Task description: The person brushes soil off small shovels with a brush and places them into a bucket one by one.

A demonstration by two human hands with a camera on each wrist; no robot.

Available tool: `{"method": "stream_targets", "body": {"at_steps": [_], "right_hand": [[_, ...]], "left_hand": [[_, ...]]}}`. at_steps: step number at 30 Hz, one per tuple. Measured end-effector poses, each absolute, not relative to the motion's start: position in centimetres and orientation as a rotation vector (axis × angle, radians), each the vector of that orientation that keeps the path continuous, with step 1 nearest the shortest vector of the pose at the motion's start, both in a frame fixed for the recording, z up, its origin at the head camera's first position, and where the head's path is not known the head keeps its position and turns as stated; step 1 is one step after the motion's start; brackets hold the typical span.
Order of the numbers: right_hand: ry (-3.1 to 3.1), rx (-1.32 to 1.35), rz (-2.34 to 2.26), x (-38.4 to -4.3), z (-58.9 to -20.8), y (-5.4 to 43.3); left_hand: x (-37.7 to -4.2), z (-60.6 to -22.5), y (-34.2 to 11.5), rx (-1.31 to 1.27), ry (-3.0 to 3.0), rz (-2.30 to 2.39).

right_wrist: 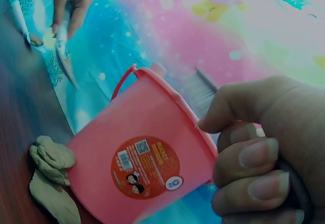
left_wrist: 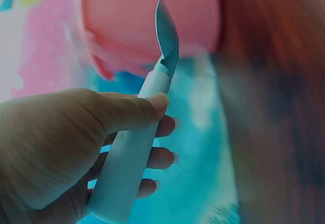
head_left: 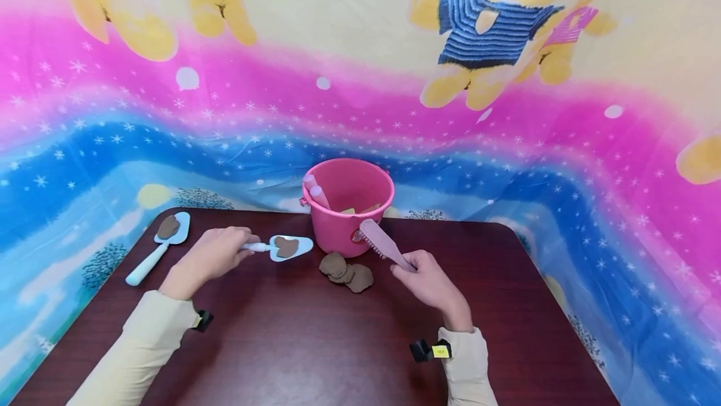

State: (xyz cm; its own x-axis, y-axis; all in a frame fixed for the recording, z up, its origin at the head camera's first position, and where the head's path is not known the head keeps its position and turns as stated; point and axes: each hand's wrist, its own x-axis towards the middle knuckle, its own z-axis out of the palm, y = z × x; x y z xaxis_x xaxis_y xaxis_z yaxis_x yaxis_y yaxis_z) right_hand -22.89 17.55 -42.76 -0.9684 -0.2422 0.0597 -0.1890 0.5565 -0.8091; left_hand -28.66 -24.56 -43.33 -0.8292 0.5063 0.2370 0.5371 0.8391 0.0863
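Head view: my left hand (head_left: 216,253) is gripping a pale blue trowel (head_left: 304,246) with a brown lump (head_left: 287,246) on its blade, just beside the pink bucket (head_left: 338,228), while my right hand (head_left: 434,281) has its fingers wrapped round a pinkish brush (head_left: 383,242). Brown clay-like pieces (head_left: 360,278) sit by the bucket on the dark table (head_left: 270,337). Left wrist cam: thumb and fingers pinching the trowel's handle, blade edge-on. Right wrist cam: fingers curled tight, bristles poking out past them.

At the back of the tabletop (head_left: 293,337) stands a bucket (head_left: 333,232); clay pieces (head_left: 336,264) lie before it. Left of it are a trowel (head_left: 303,246) and, farther left, a shovel (head_left: 152,259), both bearing clay (head_left: 287,247); right-front, a brush (head_left: 387,245).
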Motion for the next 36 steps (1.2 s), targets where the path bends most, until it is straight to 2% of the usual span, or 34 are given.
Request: {"method": "stream_targets", "body": {"at_steps": [10, 19, 36], "right_hand": [[2.734, -0.538, -1.448, -22.6, -42.5, 16.7], [2.761, -0.527, -1.451, -22.2, -42.3, 14.9], [2.821, -0.528, -1.379, -21.8, -42.7, 11.2]], "left_hand": [[-26.5, -40.5, -20.2, -0.932, -2.718, -0.274], [-25.5, -39.1, -16.7, -0.994, -2.662, -0.337], [-25.1, -38.3, -12.9, -0.913, -2.657, -0.546]]}}
